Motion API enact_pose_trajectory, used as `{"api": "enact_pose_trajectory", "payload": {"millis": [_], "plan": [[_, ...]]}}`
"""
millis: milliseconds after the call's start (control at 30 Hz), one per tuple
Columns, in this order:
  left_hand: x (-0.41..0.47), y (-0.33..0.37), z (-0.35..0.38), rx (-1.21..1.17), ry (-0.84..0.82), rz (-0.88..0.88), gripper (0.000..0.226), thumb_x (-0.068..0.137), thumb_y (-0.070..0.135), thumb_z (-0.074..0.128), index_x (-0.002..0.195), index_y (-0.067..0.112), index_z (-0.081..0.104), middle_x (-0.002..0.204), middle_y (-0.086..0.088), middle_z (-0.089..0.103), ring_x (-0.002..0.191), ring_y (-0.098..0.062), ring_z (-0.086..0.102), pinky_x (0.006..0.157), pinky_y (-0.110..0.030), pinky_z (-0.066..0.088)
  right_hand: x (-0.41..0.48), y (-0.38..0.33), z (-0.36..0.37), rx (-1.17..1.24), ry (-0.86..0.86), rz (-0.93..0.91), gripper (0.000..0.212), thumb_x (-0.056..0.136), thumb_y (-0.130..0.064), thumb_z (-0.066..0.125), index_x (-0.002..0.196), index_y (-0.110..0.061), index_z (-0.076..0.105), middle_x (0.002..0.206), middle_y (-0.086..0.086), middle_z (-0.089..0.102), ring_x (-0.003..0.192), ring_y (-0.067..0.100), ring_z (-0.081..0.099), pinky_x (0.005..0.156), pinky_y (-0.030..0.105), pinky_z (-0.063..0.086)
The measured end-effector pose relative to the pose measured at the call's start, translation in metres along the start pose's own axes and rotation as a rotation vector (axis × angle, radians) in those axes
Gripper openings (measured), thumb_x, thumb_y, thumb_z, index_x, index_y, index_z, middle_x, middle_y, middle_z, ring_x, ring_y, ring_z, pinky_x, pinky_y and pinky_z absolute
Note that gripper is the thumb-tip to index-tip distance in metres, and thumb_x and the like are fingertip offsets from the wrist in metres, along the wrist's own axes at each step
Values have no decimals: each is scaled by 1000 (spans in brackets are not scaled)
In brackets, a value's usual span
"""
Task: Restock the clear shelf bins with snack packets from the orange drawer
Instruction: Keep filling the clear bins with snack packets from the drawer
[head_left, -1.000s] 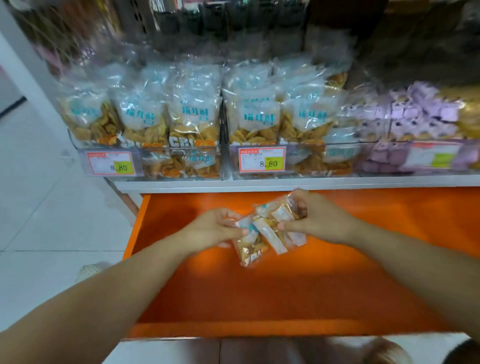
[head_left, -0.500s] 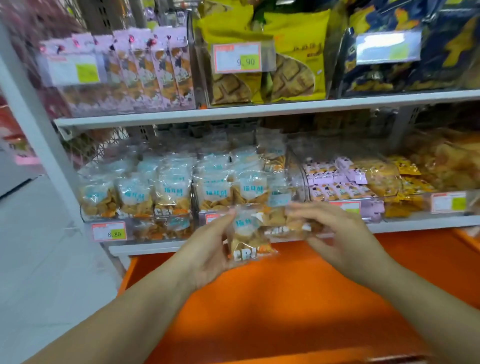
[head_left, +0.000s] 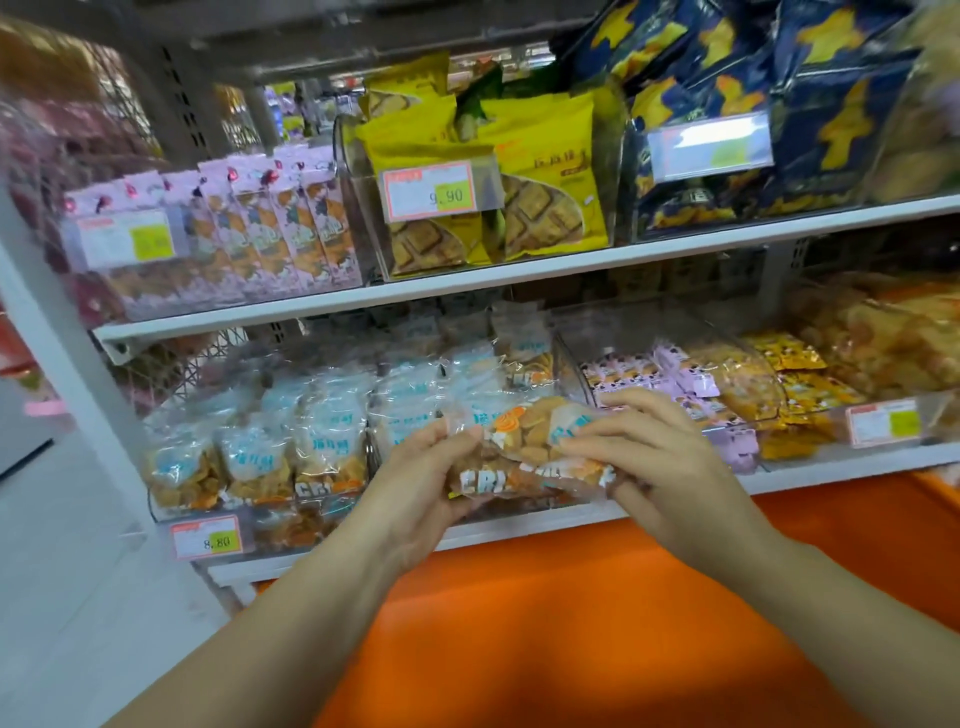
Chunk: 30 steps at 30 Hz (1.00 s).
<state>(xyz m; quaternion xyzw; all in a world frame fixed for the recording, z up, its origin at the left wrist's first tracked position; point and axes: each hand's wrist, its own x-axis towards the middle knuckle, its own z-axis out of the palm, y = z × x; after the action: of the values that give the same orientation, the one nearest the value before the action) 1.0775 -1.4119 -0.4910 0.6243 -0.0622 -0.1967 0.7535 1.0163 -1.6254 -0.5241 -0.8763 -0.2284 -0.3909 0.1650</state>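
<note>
Both my hands hold clear snack packets (head_left: 524, 457) with blue labels and golden crisps, lifted in front of the lower shelf. My left hand (head_left: 421, 488) grips their left end from below. My right hand (head_left: 660, 467) grips the right end, fingers curled over the top. Behind them, clear shelf bins (head_left: 249, 457) hold matching blue-labelled packets standing in rows. The orange drawer (head_left: 597, 639) is pulled out beneath my arms, and its visible floor is bare.
A bin with small pink packets (head_left: 675, 374) and yellow packets (head_left: 795, 384) sits to the right. The upper shelf (head_left: 519, 270) carries pink, yellow and dark blue bags. A white upright post (head_left: 57, 364) stands at left, with pale floor beyond.
My hands have lifted the packets from the drawer floor up to the lower shelf bins. The view has tilted upward, showing the upper shelf.
</note>
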Motion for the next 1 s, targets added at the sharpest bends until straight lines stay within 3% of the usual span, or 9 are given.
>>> {"api": "enact_pose_trajectory", "payload": {"millis": [100,200,300,467,667,733,800,900,1000], "plan": [[9,10,-7,49,13,-22,21,97,16,50,78,12,57,76,-7,67,72,-18,62,79,-39,51,9,5,-17,-22,63,-19,50,66,9,52,101,-19,73,108,-14,63,100,19,44,87,28,40],[17,18,-13,177,-4,-54,22,99,19,48,80,12,57,76,-6,64,67,-15,60,64,-33,52,13,-1,-19,74,55,-97,43,69,9,53,96,-19,73,108,-14,62,97,19,45,86,19,39],[22,21,-14,356,-124,-108,20,96,26,51,85,11,58,70,-3,63,59,-12,61,59,-27,50,8,-14,-4,102,-18,-180,42,73,6,48,94,-22,71,113,-8,65,106,20,47,91,25,41],[19,29,-26,644,-320,-112,63,76,37,77,128,19,46,121,-5,63,101,-14,66,88,-30,53,6,-11,-3,59,-95,-168,46,75,0,40,99,-30,66,122,-5,56,102,22,48,82,32,45],[10,25,-31,849,-527,-107,53,77,18,76,117,36,48,115,14,60,95,9,63,79,-10,49,0,-24,0,109,-247,-167,49,76,-5,39,107,-33,65,113,-7,48,95,16,47,73,30,46],[10,19,-39,809,-535,-127,60,73,28,82,125,29,52,116,-1,66,104,-13,66,93,-28,50,0,-26,-2,186,-284,-120,49,79,-8,41,114,-34,63,107,-13,47,96,9,45,79,19,43],[11,15,-48,711,-472,-143,68,70,32,82,130,21,51,109,-14,69,93,-31,66,84,-39,52,5,-23,-5,324,-288,69,57,81,-6,55,122,-45,55,99,-20,55,92,0,47,81,10,40],[14,13,-52,609,-189,-43,53,76,25,76,122,14,52,90,-10,72,61,-16,66,53,-21,50,12,-11,-16,433,-287,473,60,78,-16,75,121,-47,47,90,-11,63,84,2,58,76,16,47],[17,7,-51,644,157,173,33,80,23,75,105,23,54,95,-6,72,74,-15,71,60,-21,54,15,-2,-23,525,-325,688,35,78,-20,76,105,-32,58,95,-12,64,87,0,61,73,8,48]]}}
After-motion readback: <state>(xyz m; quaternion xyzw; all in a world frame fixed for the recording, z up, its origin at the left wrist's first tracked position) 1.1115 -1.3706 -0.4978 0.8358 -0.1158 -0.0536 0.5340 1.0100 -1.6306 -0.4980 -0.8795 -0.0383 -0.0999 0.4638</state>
